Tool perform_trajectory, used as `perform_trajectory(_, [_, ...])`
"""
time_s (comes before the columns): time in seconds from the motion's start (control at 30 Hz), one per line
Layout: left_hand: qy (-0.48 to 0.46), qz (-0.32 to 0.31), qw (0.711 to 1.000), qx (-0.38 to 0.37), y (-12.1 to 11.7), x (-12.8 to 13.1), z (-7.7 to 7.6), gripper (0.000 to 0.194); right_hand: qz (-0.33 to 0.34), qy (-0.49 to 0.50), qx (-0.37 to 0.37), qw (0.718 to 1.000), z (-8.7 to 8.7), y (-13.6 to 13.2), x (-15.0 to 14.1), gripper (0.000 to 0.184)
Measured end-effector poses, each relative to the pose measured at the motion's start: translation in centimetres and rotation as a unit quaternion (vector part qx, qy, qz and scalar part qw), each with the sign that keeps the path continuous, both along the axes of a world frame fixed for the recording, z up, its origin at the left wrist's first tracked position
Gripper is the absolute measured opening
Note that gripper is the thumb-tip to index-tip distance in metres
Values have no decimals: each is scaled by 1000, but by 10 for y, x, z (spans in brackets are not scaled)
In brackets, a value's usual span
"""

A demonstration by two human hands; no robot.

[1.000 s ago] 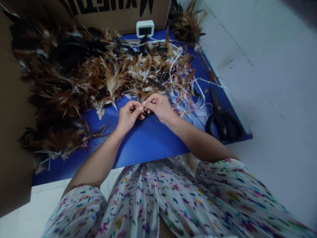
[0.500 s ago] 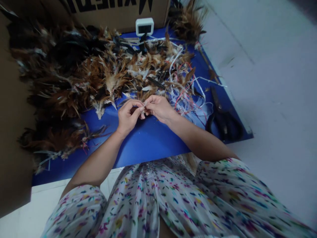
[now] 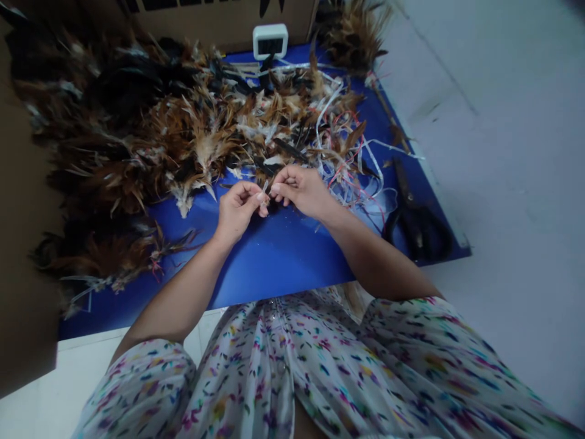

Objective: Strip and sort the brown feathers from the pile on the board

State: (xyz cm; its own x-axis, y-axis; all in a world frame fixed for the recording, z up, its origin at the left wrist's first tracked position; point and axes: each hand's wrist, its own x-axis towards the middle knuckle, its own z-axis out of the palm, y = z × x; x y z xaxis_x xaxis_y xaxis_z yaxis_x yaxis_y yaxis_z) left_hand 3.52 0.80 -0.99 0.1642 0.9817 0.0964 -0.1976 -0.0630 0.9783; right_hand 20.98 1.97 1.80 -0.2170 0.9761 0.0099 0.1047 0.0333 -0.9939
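My left hand (image 3: 240, 212) is closed in a pinch over the front part of the blue tabletop (image 3: 274, 259). A small pale strip (image 3: 265, 185) sticks up from its thumb and fingertips; its kind is too small to tell. Just to the right, my right hand (image 3: 305, 192) is also pinched, its fingertips a short gap from the left ones. What it holds, if anything, cannot be made out. Right behind both hands lies a wide heap of brown, black and white feathers (image 3: 205, 143).
White and red plastic strings (image 3: 340, 164) lie tangled right of the feathers. Black-handled scissors (image 3: 418, 228) rest near the right edge. A white digital timer (image 3: 270, 41) stands before a cardboard box (image 3: 219, 24). More feathers (image 3: 105, 247) lie at the left, by a cardboard panel (image 3: 27, 244).
My right hand has drawn slightly up and right, so the fingertips of the two hands have come apart. The pale strip now shows above my left fingers. The view has shifted a little.
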Motion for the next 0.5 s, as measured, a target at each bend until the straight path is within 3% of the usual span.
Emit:
perform_trajectory(0.27, [-18,-18,997,-73,0,1,4,45,4,-77,70,995,5,-1,10,9])
perform_trajectory(0.37, [-24,-16,996,-79,0,0,4,46,12,-57,22,998,7,1,12,9])
perform_trajectory(0.5, [-36,-15,996,-76,0,0,4,47,35,-24,-44,998,8,1,12,22])
